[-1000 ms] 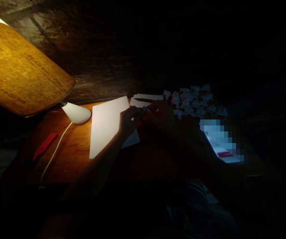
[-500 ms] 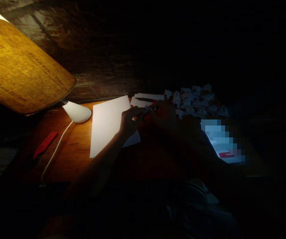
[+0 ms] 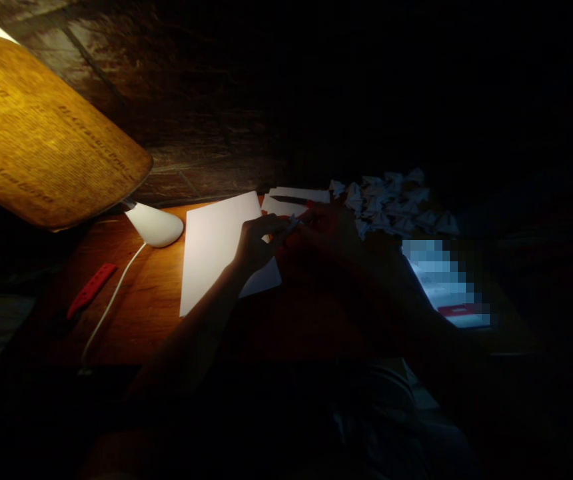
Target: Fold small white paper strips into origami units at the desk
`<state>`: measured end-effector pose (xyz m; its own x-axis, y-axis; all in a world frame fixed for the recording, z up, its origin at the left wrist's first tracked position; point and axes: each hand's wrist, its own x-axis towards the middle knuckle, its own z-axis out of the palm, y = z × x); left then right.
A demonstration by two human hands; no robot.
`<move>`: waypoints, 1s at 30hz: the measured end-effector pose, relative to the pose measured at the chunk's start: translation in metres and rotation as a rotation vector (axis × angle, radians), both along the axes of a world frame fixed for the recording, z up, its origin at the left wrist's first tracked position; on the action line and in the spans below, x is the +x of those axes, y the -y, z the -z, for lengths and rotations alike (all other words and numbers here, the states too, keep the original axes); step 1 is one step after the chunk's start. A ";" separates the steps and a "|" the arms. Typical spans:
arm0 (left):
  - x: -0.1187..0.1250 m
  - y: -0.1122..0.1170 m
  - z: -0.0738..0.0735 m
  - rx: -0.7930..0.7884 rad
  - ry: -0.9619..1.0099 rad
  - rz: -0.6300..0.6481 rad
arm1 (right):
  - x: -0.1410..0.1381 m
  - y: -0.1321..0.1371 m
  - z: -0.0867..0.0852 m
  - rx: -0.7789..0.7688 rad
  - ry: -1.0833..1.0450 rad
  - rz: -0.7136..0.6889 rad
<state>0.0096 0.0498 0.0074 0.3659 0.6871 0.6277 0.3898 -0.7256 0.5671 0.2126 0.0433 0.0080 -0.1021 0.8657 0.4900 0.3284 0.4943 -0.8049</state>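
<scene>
My left hand point(image 3: 257, 241) pinches a small piece of folded paper point(image 3: 294, 219) between thumb and fingers. My right hand point(image 3: 334, 230) closes on the same piece from the other side, its fingers in deep shadow. Just beneath and left of my left hand lies a stack of white paper sheets point(image 3: 214, 250). Behind my hands, smaller white paper point(image 3: 296, 194) lies with a dark blade point(image 3: 287, 199) across it; the blade's other end is hidden near my right hand. Several folded paper pieces point(image 3: 381, 200) are heaped beyond my right hand.
A desk lamp with a printed yellow shade point(image 3: 56, 133) and a white base point(image 3: 159, 227) stands at the left. Its white cord point(image 3: 114, 303) crosses the wooden table point(image 3: 151, 287). A red cutter-like tool point(image 3: 90, 291) lies left of it. A lit screen point(image 3: 444, 293), partly pixelated, lies at the right.
My left hand and forearm have shifted slightly left and down. The folded paper stays between both hands, and its angle looks slightly different. The screen's picture has shifted.
</scene>
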 end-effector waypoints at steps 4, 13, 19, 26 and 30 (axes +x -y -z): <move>-0.001 -0.003 0.000 0.036 -0.004 0.027 | 0.002 0.000 -0.003 -0.043 -0.004 -0.027; -0.004 -0.002 -0.001 -0.060 -0.066 0.041 | 0.003 0.002 -0.008 -0.080 0.045 -0.038; -0.001 -0.003 0.005 -0.141 0.023 0.060 | 0.003 0.001 -0.007 -0.082 0.012 -0.063; 0.005 0.001 0.004 -0.329 0.181 0.046 | 0.001 0.001 -0.009 -0.092 -0.045 -0.059; 0.004 0.002 0.003 -0.342 0.186 0.064 | 0.002 -0.001 -0.005 -0.139 -0.114 -0.095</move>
